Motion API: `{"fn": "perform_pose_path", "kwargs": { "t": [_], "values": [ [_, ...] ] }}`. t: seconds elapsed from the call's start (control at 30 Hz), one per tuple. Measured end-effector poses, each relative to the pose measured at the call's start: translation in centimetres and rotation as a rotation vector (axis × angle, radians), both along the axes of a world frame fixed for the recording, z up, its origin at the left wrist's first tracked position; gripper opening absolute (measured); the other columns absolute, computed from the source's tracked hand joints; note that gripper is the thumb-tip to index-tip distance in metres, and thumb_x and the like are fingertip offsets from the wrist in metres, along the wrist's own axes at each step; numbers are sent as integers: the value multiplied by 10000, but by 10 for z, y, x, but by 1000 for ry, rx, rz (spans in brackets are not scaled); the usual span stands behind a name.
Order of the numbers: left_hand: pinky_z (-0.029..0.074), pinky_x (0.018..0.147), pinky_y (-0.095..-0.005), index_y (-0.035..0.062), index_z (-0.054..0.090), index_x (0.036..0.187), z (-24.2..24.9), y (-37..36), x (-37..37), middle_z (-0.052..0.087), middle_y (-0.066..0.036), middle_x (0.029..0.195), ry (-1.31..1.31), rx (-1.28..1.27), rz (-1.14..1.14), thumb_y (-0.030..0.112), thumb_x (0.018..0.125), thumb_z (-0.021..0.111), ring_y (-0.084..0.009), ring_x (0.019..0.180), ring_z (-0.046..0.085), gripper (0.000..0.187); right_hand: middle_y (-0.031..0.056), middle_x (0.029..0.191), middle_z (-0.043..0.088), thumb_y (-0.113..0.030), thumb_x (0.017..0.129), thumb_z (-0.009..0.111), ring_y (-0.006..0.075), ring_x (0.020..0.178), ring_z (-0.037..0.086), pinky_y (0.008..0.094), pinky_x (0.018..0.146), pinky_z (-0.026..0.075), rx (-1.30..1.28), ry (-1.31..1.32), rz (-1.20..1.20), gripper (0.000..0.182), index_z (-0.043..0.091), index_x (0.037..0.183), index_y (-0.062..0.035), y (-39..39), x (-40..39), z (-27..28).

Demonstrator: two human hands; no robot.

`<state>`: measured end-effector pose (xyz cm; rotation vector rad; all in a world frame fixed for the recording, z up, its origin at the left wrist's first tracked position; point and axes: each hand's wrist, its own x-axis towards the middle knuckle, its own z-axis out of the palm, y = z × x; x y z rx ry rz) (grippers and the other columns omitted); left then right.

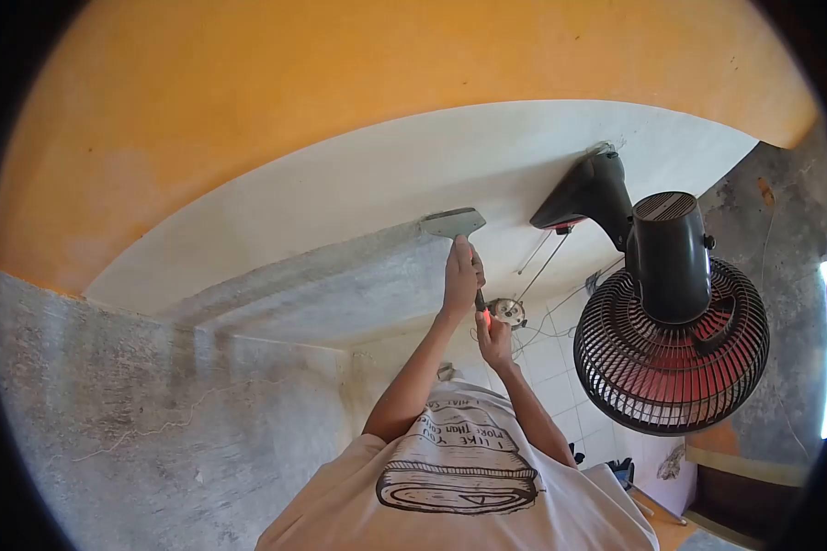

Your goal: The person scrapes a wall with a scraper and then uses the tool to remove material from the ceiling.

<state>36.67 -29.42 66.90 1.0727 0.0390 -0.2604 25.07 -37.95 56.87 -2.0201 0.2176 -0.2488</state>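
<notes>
A long-handled scraper with a wide grey blade lies against the white band of wall. My left hand is wrapped around its dark handle just behind the blade, the thumb pointing toward it. Lower down, my right hand is closed around the handle near its orange-red end. Left of the blade, a bare grey streak runs through the white surface.
A black and red wall fan juts out close on the right. Near my right hand are a round fixture and loose wires. Orange wall lies above the white band; a patchy grey wall stands left.
</notes>
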Motion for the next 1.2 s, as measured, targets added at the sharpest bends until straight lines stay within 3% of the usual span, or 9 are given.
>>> {"fn": "perform_pose_path", "kwargs": {
  "t": [0.07, 0.2, 0.27, 0.57, 0.77, 0.83, 0.9, 1.07, 1.2],
  "values": [
    [281, 414, -215, 135, 393, 860, -7, -2, -7, 356, 38, 633, 4, 36, 11, 529, 1046, 359, -46, 466, 321, 437, 145, 434, 422, -460, 1010, 521, 213, 385, 424, 423, 433, 331, -23, 25, -8, 655, 527, 590, 43, -1, -5, -20],
    [272, 403, -217, 135, 392, 855, 7, 0, 3, 354, 37, 622, -30, 50, 8, 529, 1046, 359, -45, 450, 305, 439, 147, 432, 418, -459, 1011, 520, 216, 383, 417, 425, 433, 327, 35, -2, -11, 655, 525, 589, 42, 7, 2, 13],
    [271, 400, -217, 136, 392, 851, 9, 1, 0, 349, 38, 614, -17, 46, 14, 525, 1048, 358, -46, 448, 306, 437, 88, 479, 388, -409, 1035, 470, 155, 453, 370, 399, 456, 313, 25, 79, 34, 578, 473, 640, 14, 0, -1, 11],
    [267, 391, -224, 132, 383, 822, 23, -2, -1, 320, 48, 577, -13, 121, 47, 508, 1055, 342, -51, 419, 277, 444, 77, 490, 373, -419, 1031, 471, 141, 473, 365, 395, 459, 310, 21, 57, 10, 573, 456, 653, 11, 5, -4, 15],
    [252, 384, -227, 137, 373, 795, 5, -5, -5, 306, 55, 556, -10, 147, 48, 518, 1053, 341, -49, 419, 279, 462, 47, 495, 351, -444, 1037, 458, 122, 480, 348, 379, 453, 297, 48, 81, 2, 591, 442, 641, -6, 7, -8, 2],
    [245, 379, -230, 136, 370, 794, 21, -6, -1, 304, 57, 553, -36, 196, 47, 528, 1050, 343, -47, 413, 284, 469, 54, 482, 368, -441, 1040, 454, 130, 469, 351, 379, 448, 295, 19, 57, 10, 595, 443, 637, -3, 6, -2, 7],
    [242, 372, -233, 135, 368, 794, 25, -7, -4, 309, 56, 554, -23, 185, 57, 530, 1049, 343, -47, 402, 286, 471, 147, 442, 409, -443, 1023, 498, 221, 385, 414, 425, 430, 321, 19, 13, -25, 636, 501, 610, 41, 5, -5, 8],
    [258, 371, -229, 136, 367, 804, 7, -9, -2, 320, 51, 559, -16, 156, 25, 529, 1048, 349, -51, 397, 279, 463, 128, 435, 419, -456, 1025, 488, 222, 385, 409, 418, 432, 321, 50, 30, -19, 646, 507, 601, 31, 5, -6, 3],
    [262, 373, -232, 135, 368, 799, 27, -8, 1, 314, 51, 550, -11, 172, 12, 519, 1052, 346, -53, 393, 283, 460, 110, 430, 417, -457, 1027, 484, 210, 386, 417, 411, 432, 325, -6, 4, -19, 642, 513, 604, 25, 2, 0, 14]
  ]
}}
